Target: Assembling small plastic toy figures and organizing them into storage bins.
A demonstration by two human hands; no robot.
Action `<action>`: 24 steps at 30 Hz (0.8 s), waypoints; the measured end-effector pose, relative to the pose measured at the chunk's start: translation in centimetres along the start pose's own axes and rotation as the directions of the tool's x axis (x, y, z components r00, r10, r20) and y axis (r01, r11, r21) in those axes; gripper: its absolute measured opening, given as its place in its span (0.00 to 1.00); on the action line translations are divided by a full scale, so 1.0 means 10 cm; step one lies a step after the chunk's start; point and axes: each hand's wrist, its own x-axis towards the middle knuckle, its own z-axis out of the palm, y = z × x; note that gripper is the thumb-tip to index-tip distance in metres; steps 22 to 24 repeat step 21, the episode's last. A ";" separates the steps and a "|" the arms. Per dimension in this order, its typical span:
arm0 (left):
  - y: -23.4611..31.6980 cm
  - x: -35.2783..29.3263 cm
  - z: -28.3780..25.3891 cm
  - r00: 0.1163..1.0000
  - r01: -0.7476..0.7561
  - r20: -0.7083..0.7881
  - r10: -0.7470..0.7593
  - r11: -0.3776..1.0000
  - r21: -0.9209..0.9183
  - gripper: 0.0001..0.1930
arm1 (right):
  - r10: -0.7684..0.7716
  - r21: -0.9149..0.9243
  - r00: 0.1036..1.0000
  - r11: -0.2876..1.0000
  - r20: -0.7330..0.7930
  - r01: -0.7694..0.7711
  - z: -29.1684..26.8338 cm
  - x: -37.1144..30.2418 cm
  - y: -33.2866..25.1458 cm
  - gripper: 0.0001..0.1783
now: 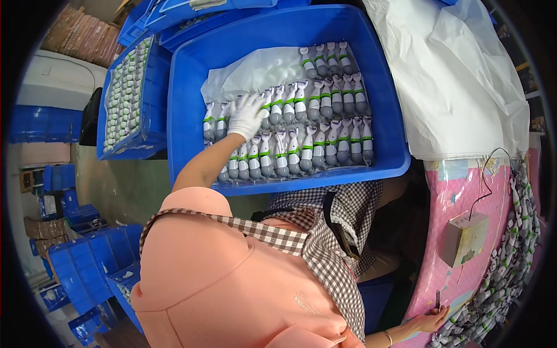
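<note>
My left hand (pixel 246 116), in a white glove, reaches into a large blue bin (pixel 383 69). Its fingers are spread over the middle row of small pin-shaped pieces (pixel 318 145), each with a rounded grey end, a white upper part and a green band. They stand side by side in rows, and whether the hand grips one is hidden beneath it. At the lower right, my bare right hand (pixel 430 321) is at the pink-covered table (pixel 444 214), fingers drawn together by a thin dark object (pixel 438 298) that I cannot make out.
A clear plastic sheet (pixel 255 72) lies in the bin's far left part. Another blue crate (pixel 126 98) of similar pieces stands left of it. White plastic sheeting (pixel 458 75) drapes at the right. On the table are a small box (pixel 466 239) with a wire and heaped pieces (pixel 505 272).
</note>
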 end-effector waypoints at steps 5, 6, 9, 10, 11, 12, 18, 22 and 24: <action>0.22 -0.05 0.13 0.995 -0.058 0.088 0.046 0.988 0.142 0.24 | -0.008 0.037 1.000 0.999 -0.002 0.008 -0.01 0.01 0.04 0.12; 0.22 -0.05 0.12 0.996 -0.052 0.084 0.041 0.990 0.128 0.24 | -0.011 0.046 1.000 0.999 0.002 0.011 0.00 0.00 0.03 0.12; 0.21 0.06 0.04 0.992 -0.076 0.108 0.070 0.996 0.049 0.20 | -0.015 0.056 1.000 0.998 0.011 0.015 -0.02 0.02 0.08 0.13; 0.26 0.12 -0.04 0.988 -0.058 0.142 0.057 0.998 0.004 0.18 | -0.018 0.058 1.000 0.998 0.021 0.016 -0.03 0.03 0.09 0.13; 0.29 0.18 -0.01 0.988 -0.064 0.141 0.063 0.998 0.003 0.18 | -0.016 0.058 1.000 0.998 0.015 0.015 -0.05 0.03 0.10 0.13; 0.32 0.24 0.02 0.994 -0.025 0.106 0.039 0.991 -0.131 0.18 | -0.011 0.067 1.000 0.998 0.018 0.010 -0.03 0.00 0.04 0.13; 0.91 0.43 -0.02 0.933 -0.235 0.248 0.260 0.964 -0.126 0.25 | 0.006 0.079 1.000 0.997 0.020 -0.008 -0.03 0.04 0.08 0.13; 0.94 0.40 0.10 0.915 -0.263 0.298 0.271 0.962 -0.068 0.26 | 0.015 0.106 0.999 0.994 0.032 -0.018 -0.08 0.05 0.15 0.15; 0.94 0.40 0.10 0.915 -0.263 0.298 0.271 0.962 -0.068 0.26 | 0.015 0.106 0.999 0.994 0.032 -0.018 -0.08 0.05 0.15 0.15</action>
